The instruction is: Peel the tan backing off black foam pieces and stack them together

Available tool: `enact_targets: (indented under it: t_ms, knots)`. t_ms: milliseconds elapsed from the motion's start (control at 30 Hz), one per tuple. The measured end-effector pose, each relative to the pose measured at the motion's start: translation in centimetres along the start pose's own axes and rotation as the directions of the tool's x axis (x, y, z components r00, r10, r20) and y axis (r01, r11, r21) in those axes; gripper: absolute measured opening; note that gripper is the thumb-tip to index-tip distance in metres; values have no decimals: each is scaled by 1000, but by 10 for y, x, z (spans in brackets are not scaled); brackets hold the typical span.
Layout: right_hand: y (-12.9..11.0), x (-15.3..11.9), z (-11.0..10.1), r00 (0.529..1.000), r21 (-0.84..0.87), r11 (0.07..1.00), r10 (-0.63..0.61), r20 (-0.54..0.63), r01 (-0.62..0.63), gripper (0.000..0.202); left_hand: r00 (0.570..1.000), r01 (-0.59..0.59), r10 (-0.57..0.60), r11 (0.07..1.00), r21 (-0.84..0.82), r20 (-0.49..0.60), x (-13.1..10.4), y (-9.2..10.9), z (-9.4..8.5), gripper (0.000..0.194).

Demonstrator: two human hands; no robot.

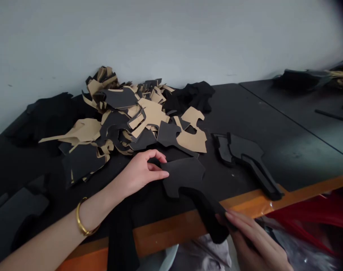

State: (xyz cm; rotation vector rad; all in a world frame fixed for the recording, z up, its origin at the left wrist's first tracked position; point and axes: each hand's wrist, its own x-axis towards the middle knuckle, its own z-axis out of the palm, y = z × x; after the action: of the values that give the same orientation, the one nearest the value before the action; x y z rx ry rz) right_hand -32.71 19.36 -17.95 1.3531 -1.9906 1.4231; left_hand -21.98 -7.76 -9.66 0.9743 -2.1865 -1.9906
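Note:
A flat black cut-out panel (185, 174), broad at one end with a long narrow arm, lies at the near side of the table and reaches over its edge. My left hand (144, 169) pinches the panel's left upper edge between thumb and fingers. At the other end, my right hand (254, 239) grips the tip of the narrow arm, with the fingers partly hidden by the frame's bottom. Under the panel's arm shows thicker black material (216, 229); I cannot tell whether the two are joined. A gold bangle (80, 220) circles my left wrist.
A heap of black and tan cut pieces (151, 113) stands ahead on the black table (225, 101). To the right lies a similar black shaped part (246, 148) with a raised rim. Orange tape (171, 227) runs along the front edge. Red material (313, 214) sits below right.

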Motion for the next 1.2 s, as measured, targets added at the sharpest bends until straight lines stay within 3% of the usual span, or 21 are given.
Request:
enact_targets:
  t_ms: [333, 633, 1200]
  knots:
    - [-4, 3, 3, 1000, -1, 1000, -4, -12, 4, 48, 999, -31, 32, 998, 52, -9, 1, -4, 1, 30]
    - [-5, 3, 2, 1000, -54, 998, 11, -19, -12, 31, 995, -88, 90, 995, 42, -36, 3, -4, 4, 28]
    - [-6, -2, -4, 999, -65, 997, -26, 46, 29, 38, 994, -107, 109, 993, 53, -32, 4, -5, 7, 24]
